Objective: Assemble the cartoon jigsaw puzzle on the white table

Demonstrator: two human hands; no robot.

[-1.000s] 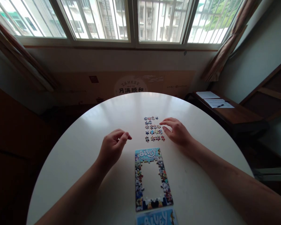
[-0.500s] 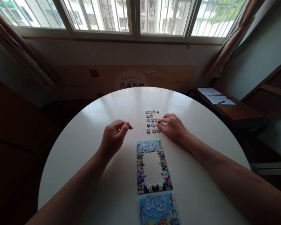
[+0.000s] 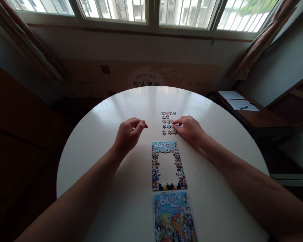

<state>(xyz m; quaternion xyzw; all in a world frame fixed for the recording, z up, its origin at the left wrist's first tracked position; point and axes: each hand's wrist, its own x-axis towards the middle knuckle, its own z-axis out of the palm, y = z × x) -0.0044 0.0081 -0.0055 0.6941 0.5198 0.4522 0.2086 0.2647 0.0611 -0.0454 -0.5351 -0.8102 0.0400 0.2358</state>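
Loose puzzle pieces [image 3: 164, 121] lie in short rows on the white round table [image 3: 91, 168]. My right hand [image 3: 190, 127] rests at the right side of these rows, thumb and forefinger pinched close over the pieces; what is between the fingertips is too small to make out. Left of the rows, my left hand [image 3: 131, 131] is held with curled fingers and the thumb against the forefinger, and whatever it may hold is hidden. Nearer to me lies a puzzle frame [image 3: 155, 168] with joined border pieces and an open middle. Below it is a colourful Bluey picture sheet [image 3: 175, 215].
Beyond the table's far edge stands a cardboard panel [image 3: 83, 77] with printed characters, under the barred windows. A brown side table [image 3: 260, 117] at the right bears papers [image 3: 242, 105] and a pen. Curtains hang at both sides.
The view has tilted down, so more of the picture sheet shows and the scene sits higher. Both hands keep nearly the same pose and place relative to the pieces.
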